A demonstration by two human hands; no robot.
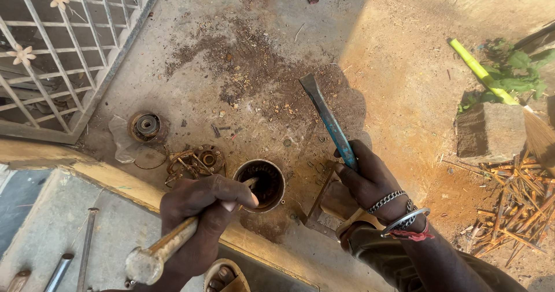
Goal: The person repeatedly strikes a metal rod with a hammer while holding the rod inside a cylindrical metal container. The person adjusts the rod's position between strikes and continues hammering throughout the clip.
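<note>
My left hand grips the wooden handle of a hammer, whose metal head points toward the lower left. The handle's far end lies over a rusty cylindrical metal housing standing open-side up on the ground. My right hand, with metal bracelets at the wrist, holds a blue flat chisel with its blade pointing up and away. A wooden block lies under my right hand.
Rusty round parts and a spring-like piece lie left of the housing. A metal grille gate stands at upper left. A stone block, a green-handled broom and scattered sticks lie to the right. Metal rods rest at lower left.
</note>
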